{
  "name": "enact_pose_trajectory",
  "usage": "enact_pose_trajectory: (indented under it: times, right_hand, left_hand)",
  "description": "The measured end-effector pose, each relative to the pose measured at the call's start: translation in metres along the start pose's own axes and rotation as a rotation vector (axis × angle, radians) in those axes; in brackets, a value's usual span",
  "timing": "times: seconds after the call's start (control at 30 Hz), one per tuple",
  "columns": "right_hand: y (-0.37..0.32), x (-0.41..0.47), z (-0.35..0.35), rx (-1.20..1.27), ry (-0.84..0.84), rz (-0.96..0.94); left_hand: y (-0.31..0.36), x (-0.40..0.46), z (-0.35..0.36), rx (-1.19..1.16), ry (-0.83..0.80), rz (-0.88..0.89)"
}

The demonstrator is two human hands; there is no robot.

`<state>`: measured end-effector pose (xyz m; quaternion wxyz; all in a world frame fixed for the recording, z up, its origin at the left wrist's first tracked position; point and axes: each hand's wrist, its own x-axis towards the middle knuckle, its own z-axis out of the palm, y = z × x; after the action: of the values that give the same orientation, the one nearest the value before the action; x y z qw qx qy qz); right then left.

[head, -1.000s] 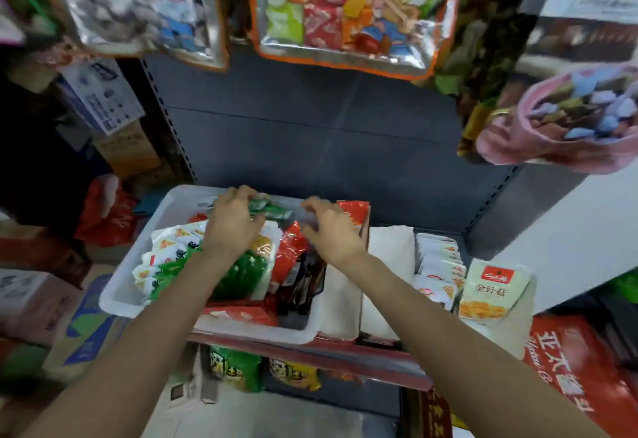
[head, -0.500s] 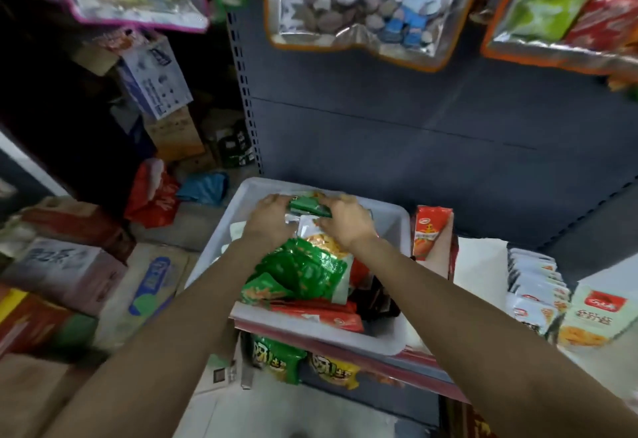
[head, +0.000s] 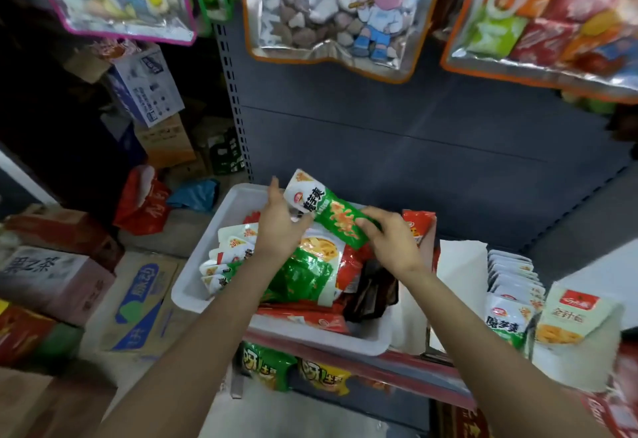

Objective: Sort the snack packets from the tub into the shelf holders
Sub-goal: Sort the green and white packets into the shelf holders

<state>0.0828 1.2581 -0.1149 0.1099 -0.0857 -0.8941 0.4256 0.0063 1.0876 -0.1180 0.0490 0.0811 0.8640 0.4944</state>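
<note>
A white plastic tub (head: 193, 285) sits on the shelf, filled with green, white and red snack packets (head: 303, 275). Above it a green-and-white snack packet (head: 328, 210) is held tilted. My right hand (head: 390, 241) grips its lower green end. My left hand (head: 279, 227) touches its upper white end with fingers spread. To the right stand white shelf holders: one with a red packet (head: 419, 227), an empty one (head: 459, 265), one with a row of white-green packets (head: 511, 285), and one with a pale packet (head: 573, 313).
Large clear bags of sweets (head: 328, 9) hang overhead from the dark grey shelf back panel (head: 414, 147). Cardboard boxes (head: 138, 303) and a red bag (head: 145, 203) crowd the floor at left. Green and yellow packets (head: 293, 368) sit on the shelf below.
Both hands have come up out of the tub holding one green-and-white packet. The view has shifted slightly left and closer.
</note>
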Motion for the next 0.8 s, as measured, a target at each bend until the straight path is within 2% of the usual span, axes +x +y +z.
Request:
enact_pose_trajectory:
  times: [0.1, 0.17, 0.27, 0.4, 0.47, 0.67, 0.8]
  right_hand:
    - [0.01, -0.021, -0.023, 0.391, -0.019, 0.158]
    - [0.023, -0.036, -0.041, 0.468, -0.015, 0.215]
    - [0.052, -0.057, -0.072, 0.364, 0.027, 0.182]
    - [0.079, -0.087, -0.117, 0.368, 0.099, 0.246]
    - [0.091, -0.101, -0.138, 0.311, 0.144, 0.25]
    - [0.135, -0.128, -0.172, 0.025, 0.145, 0.31]
    - [0.145, -0.134, -0.18, -0.004, 0.198, 0.289]
  left_hand:
    - [0.025, -0.013, 0.02, -0.185, -0.087, -0.089]
    - [0.041, -0.023, 0.036, -0.337, -0.118, -0.054]
    - [0.059, -0.039, 0.069, -0.381, -0.194, 0.04]
    - [0.084, -0.068, 0.126, -0.253, -0.406, 0.108]
    - [0.096, -0.082, 0.153, -0.212, -0.46, 0.132]
    - [0.112, -0.105, 0.209, -0.037, -0.5, 0.231]
    - [0.121, -0.112, 0.225, 0.068, -0.429, 0.256]
